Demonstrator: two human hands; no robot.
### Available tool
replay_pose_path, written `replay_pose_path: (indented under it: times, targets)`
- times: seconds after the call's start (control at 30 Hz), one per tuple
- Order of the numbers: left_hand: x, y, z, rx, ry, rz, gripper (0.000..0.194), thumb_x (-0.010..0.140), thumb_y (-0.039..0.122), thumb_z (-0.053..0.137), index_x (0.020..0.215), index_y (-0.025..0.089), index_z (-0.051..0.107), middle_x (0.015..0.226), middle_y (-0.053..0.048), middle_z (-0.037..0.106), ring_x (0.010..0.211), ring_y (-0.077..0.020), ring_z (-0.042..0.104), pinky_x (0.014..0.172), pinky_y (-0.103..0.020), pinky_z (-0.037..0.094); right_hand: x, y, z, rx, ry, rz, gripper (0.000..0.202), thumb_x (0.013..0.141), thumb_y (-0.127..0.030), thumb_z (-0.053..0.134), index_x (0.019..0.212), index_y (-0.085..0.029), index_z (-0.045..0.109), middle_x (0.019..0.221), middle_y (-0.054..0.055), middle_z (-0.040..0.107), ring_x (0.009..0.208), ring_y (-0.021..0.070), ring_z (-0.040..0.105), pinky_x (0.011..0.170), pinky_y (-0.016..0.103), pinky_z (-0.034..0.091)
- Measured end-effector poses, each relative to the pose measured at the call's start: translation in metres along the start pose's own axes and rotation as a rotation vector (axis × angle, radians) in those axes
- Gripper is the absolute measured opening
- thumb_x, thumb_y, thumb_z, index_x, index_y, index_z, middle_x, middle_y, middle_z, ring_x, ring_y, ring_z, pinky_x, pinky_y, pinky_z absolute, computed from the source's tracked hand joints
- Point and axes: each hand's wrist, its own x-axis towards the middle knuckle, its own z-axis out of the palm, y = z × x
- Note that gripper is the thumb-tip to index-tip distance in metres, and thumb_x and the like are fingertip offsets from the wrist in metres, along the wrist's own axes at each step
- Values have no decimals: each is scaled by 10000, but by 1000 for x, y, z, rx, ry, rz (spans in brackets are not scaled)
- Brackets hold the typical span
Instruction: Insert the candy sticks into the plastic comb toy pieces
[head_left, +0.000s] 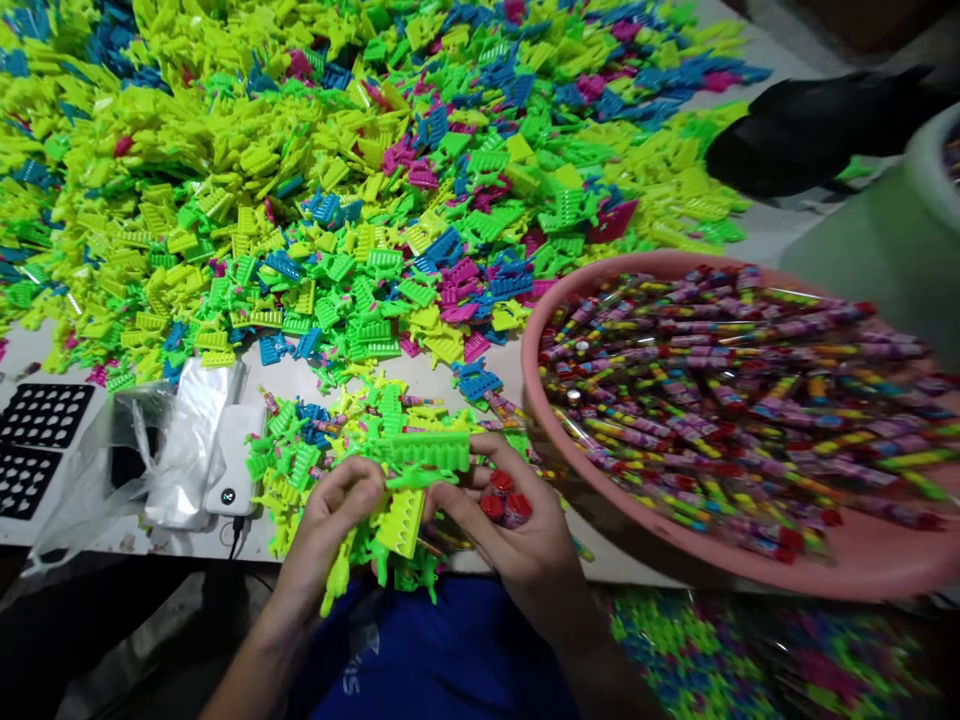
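Observation:
Close to the table's front edge, my left hand [341, 505] is closed on green and yellow plastic pieces. My right hand [514, 505] has its fingers around several red-capped tubes [504, 500], whose lower parts are hidden, and its fingertips touch a green comb-like piece [427, 450]. A yellow ridged piece [401, 522] hangs between the two hands. Beneath and behind them lies a small heap of green and yellow pieces [300, 465] with a few tubes mixed in.
A huge pile of coloured plastic pieces [247, 170] covers the back. On the right stands a pink basin [534, 370] full of wrapped tubes. At left lie a white power bank [234, 465] with a cable, a plastic bag [97, 480] and black trays [45, 415]. A dark shoe-like shape [795, 135] is at the upper right.

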Motion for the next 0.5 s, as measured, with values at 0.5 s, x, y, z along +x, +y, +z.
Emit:
replay_pose_path:
  times: [0.5]
  targets:
    - [1, 15, 2, 167, -175, -65, 584, 761, 777, 922, 843, 201, 873, 891, -87, 812, 737, -235, 752, 645, -307, 571, 27, -40, -37, -183, -476, -383, 127, 1035, -214, 771, 990, -260, 880, 1005, 55, 831, 928, 199, 782, 854, 311, 626]
